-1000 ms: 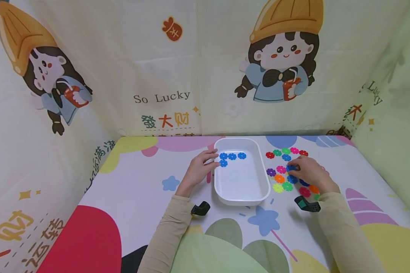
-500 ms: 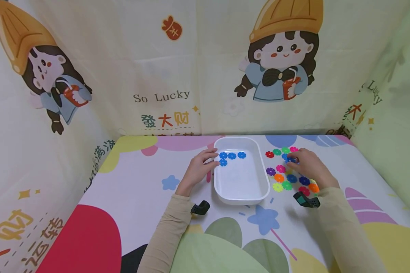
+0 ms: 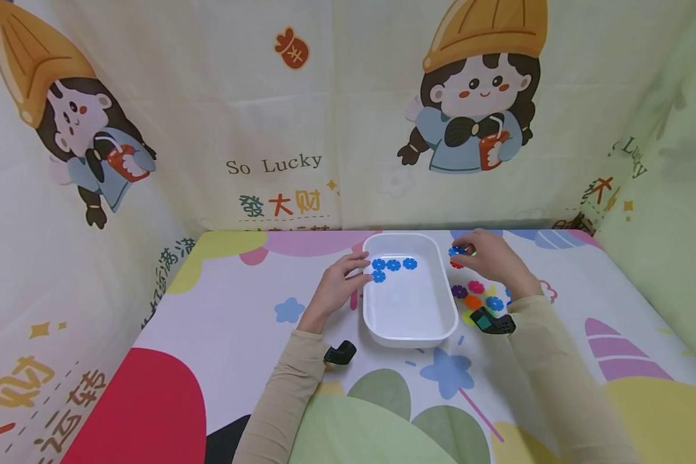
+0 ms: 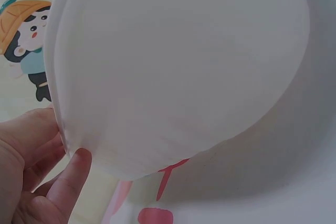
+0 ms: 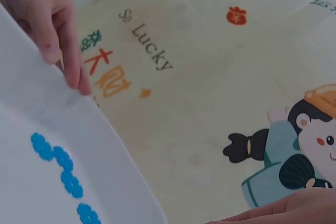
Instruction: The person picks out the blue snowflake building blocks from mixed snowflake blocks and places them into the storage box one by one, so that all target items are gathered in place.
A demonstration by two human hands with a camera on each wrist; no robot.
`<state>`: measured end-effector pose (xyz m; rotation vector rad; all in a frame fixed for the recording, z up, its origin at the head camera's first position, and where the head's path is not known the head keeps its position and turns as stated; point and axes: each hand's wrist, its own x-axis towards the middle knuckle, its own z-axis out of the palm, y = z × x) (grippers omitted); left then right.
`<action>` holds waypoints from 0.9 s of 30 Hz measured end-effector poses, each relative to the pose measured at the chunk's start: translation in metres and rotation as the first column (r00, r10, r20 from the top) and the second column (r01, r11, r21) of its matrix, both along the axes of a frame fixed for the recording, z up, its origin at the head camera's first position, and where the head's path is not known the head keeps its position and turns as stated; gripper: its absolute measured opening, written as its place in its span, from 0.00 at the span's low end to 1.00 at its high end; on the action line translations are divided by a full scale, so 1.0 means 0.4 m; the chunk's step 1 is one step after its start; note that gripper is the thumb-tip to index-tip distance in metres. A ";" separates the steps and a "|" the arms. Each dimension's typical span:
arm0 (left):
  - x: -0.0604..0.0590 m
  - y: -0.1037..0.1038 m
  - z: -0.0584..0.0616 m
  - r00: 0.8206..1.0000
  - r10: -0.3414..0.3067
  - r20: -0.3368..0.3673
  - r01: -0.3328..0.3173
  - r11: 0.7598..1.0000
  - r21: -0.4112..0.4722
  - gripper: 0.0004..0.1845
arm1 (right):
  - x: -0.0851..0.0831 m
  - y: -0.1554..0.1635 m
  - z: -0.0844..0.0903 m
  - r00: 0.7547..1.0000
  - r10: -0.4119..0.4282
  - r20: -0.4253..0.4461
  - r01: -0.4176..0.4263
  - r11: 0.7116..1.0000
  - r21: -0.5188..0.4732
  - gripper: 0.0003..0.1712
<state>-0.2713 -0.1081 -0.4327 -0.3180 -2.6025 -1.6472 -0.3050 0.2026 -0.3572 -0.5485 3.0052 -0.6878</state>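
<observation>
A white tray (image 3: 408, 340) stands in the middle of the table with several blue flower pieces (image 3: 393, 265) in a row at its far left. My left hand (image 3: 356, 270) holds the tray's left rim, fingers (image 5: 58, 35) over the edge and thumb (image 4: 71, 174) against the outer wall (image 4: 178, 77). My right hand (image 3: 463, 252) is lifted beside the tray's far right corner and pinches a blue flower piece (image 3: 455, 251). The right wrist view shows the rim (image 5: 113, 145) and the blue pieces (image 5: 63, 166) inside.
Loose flower pieces (image 3: 475, 293) in pink, purple, orange, blue and green lie on the patterned cloth right of the tray, partly under my right forearm. Printed fabric walls close the table at the back and both sides.
My right hand picked a blue piece from the loose group and carried it up and left toward the tray's far right corner. The left hand has stayed on the rim.
</observation>
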 end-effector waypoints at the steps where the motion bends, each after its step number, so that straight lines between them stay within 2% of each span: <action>1: 0.001 -0.001 0.000 1.000 -0.001 -0.001 0.001 1.000 -0.002 0.20 | -0.003 -0.013 0.006 1.000 0.007 0.005 -0.007 1.000 -0.007 0.23; 6: 0.003 -0.005 0.000 1.000 -0.011 -0.004 0.011 1.000 -0.005 0.21 | -0.024 -0.082 0.029 0.998 0.050 0.042 -0.048 0.997 -0.052 0.25; 11: 0.001 -0.006 -0.004 1.000 -0.014 -0.002 0.014 1.000 -0.002 0.21 | -0.047 -0.146 0.027 0.992 0.093 0.085 -0.087 0.994 -0.069 0.24; 18: -0.001 -0.004 -0.005 1.000 -0.010 0.007 0.011 1.000 -0.005 0.20 | -0.071 -0.205 0.000 0.983 0.134 0.123 -0.126 0.989 -0.072 0.21; 27: -0.004 -0.006 -0.005 1.000 -0.022 -0.003 0.022 1.000 -0.002 0.21 | -0.091 -0.237 -0.040 0.968 0.187 0.169 -0.183 0.982 -0.041 0.20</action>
